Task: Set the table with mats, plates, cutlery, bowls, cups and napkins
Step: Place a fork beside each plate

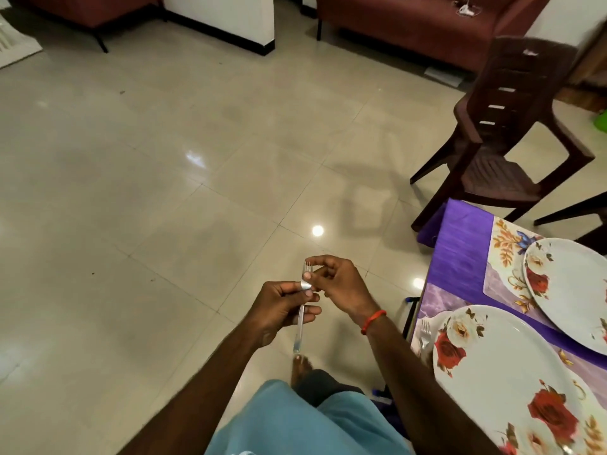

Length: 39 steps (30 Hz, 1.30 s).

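A person stands beside the table [460, 257], looking down at the tiled floor [164, 192]. The left hand [279, 310] is closed around the handle of a fork [300, 318], held upright in front of the body, away from the table. The right hand [335, 284], with a red thread at the wrist, pinches the fork's prongs between thumb and fingers. On the table, two flowered plates [492, 372] sit on printed mats [505, 257], and a second fork [425, 333] lies just left of the nearer plate. A brown chair [499, 152] stands beyond.
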Each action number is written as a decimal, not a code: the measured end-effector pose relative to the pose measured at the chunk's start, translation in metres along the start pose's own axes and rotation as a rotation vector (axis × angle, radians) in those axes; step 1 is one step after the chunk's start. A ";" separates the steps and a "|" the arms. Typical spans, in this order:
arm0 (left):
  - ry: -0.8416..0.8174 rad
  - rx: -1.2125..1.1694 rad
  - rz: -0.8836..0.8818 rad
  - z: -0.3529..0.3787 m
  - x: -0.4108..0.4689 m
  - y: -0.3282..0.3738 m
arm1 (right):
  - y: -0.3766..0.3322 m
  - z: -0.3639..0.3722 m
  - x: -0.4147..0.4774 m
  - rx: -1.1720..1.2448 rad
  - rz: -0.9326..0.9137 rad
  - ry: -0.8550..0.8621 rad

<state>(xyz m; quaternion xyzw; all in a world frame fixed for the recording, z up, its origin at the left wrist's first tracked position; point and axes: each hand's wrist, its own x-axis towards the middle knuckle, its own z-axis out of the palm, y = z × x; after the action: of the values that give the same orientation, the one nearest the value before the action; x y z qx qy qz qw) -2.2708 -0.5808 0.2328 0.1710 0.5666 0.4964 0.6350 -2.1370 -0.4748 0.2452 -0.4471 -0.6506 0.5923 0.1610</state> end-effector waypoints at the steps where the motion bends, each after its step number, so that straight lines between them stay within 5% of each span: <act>1: 0.010 -0.006 -0.001 -0.004 0.004 0.003 | -0.002 0.002 0.004 0.025 0.003 0.022; 10: 0.031 0.035 -0.008 -0.033 0.082 0.049 | -0.018 -0.005 0.087 0.276 0.097 0.205; 24: 0.096 0.048 0.036 -0.061 0.192 0.157 | -0.070 -0.016 0.227 0.357 0.018 0.176; 39: -0.139 0.333 0.004 -0.068 0.340 0.261 | -0.107 -0.051 0.351 0.434 0.096 0.496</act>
<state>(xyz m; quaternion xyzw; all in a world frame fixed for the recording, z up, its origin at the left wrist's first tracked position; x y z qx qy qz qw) -2.4909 -0.2076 0.2289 0.3087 0.5953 0.3841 0.6347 -2.3337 -0.1611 0.2433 -0.5633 -0.4282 0.5970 0.3779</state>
